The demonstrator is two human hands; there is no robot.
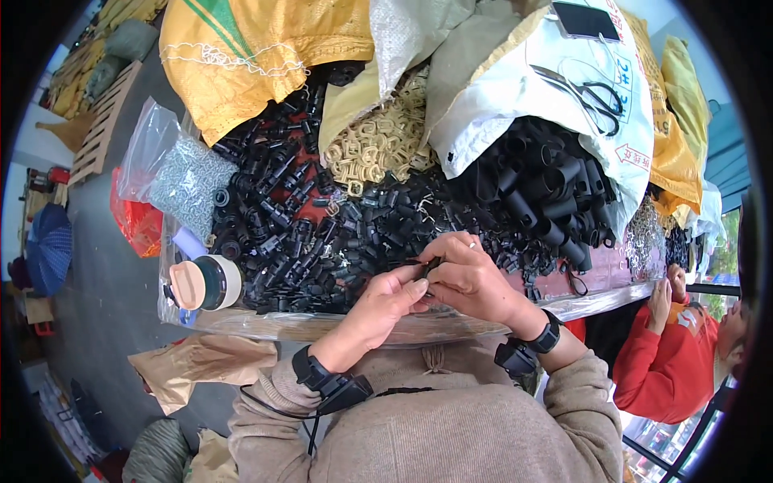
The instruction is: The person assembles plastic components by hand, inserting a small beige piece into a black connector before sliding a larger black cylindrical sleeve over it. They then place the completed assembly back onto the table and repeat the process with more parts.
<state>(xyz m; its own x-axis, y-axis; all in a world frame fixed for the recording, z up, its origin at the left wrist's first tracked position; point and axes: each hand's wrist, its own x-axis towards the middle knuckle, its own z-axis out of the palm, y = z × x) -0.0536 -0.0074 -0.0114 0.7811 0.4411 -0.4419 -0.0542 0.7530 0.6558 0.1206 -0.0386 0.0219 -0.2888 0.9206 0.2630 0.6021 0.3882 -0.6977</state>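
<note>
Above the near edge of the table, my two hands meet at the fingertips. A small black plastic part [432,266] is pinched between them, mostly hidden by the fingers. My left hand [377,309] steadies it from the left, thumb and fingers pressed together. From the right, my right hand [481,285] grips it with thumb and forefinger. Beneath and beyond them spreads a heap of small black plastic parts [378,229]. Cream-coloured plastic loops [374,146] spill from a sack behind that heap. Wide black tubes [551,189] pour from a white sack [503,88] to the right.
At the table's left stand a lidded cup [221,282] and a clear bag of small metal pieces [192,185]. Black scissors [592,101] and a phone [586,21] lie on the white sack. A co-worker in a red top [664,362] sits at the right.
</note>
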